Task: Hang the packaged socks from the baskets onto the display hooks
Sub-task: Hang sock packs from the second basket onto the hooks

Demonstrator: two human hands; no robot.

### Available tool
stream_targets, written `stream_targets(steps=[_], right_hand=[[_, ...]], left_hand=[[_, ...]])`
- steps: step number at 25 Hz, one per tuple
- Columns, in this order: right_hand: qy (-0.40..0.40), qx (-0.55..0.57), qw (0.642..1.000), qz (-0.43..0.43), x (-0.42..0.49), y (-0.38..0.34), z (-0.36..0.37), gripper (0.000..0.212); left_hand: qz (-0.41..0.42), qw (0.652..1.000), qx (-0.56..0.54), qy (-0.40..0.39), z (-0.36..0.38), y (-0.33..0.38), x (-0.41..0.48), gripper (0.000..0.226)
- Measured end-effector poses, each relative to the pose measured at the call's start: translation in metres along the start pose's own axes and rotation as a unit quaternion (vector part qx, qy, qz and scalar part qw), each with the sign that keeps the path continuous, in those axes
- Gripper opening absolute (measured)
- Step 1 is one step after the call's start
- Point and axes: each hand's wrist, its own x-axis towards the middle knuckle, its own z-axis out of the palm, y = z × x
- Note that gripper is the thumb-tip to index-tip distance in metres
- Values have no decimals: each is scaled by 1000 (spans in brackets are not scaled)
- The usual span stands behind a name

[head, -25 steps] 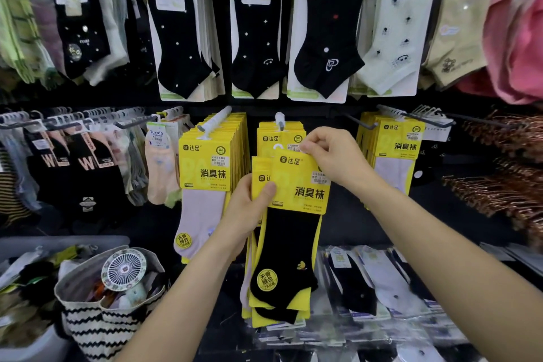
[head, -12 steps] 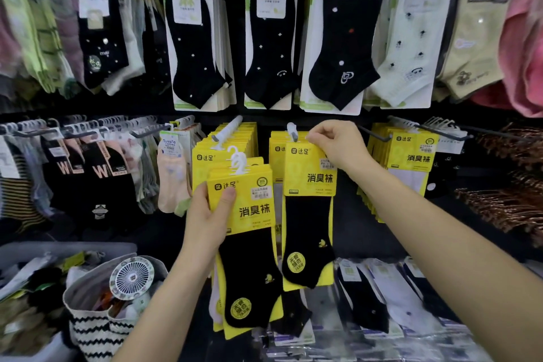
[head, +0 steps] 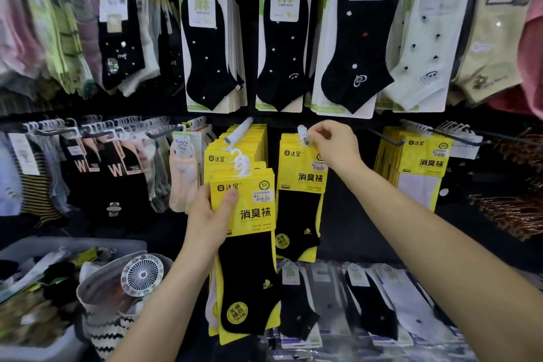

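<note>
Basket (head: pixel 73 247) low left, loose packs inside, too blurred to sort. Bag (head: pixel 117 329) beside it, fan on top.

Left grip (head: pixel 210 214) clamps a stack (head: pixel 252 214) of yellow-carded sock packs: thumb on the front card, fingers behind. The stack is upright, in front of the full left hook (head: pixel 239 131). White hangers (head: pixel 241 161) are fanned at the stack's top.

Next over, right grip (head: pixel 335 144) pinches the top of one pack (head: pixel 302 176) at the tip of the mid hook (head: pixel 302 130). The pack hangs straight below, black sock on yellow card. Can't tell if its hanger is fully over the tip, since the fingers cover it.

Far right: right packs (head: pixel 423 161), same yellow cards, already hung.

Handling, my read:
- Packs are light. The card header is fairly stiff, the sock below soft and floppy.
- Card faces are likely slick, so the stack can shear sideways. Hold it by the headers, not the socks.
- To hang, take one pack at the hanger or the card's top edge and keep the loop square to the hook tip.
- Hangers look thin and could twist or snap if forced.
- Fanned hangers may snag each other when the next pack is peeled off.
</note>
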Motion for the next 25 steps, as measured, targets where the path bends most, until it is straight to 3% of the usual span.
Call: stream_targets(steps=[3, 7, 9, 10, 13, 15, 25], right_hand=[[76, 73, 994, 2, -33, 5, -4, 19], [-97, 87, 990, 52, -91, 13, 12, 46], [-112, 91, 987, 63, -100, 15, 13, 60], [-100, 117, 986, 64, -99, 15, 10, 58], [-82, 170, 981, 54, -95, 22, -1, 22], [-83, 184, 977, 66, -94, 26, -5, 9], [-123, 231, 963, 69, -95, 27, 0, 8]], left_hand=[[-44, 999, -17, 1, 12, -3, 3, 14], [-69, 997, -26, -9, 35, -3, 4, 13], [-64, 997, -30, -21, 45, -3, 3, 20], [-60, 997, -37, -28, 47, -4, 2, 22], [-55, 995, -59, -61, 48, -3, 0, 26], [-56, 995, -55, -69, 47, -5, 0, 23], [-66, 997, 1, -25, 34, -14, 9, 16]])
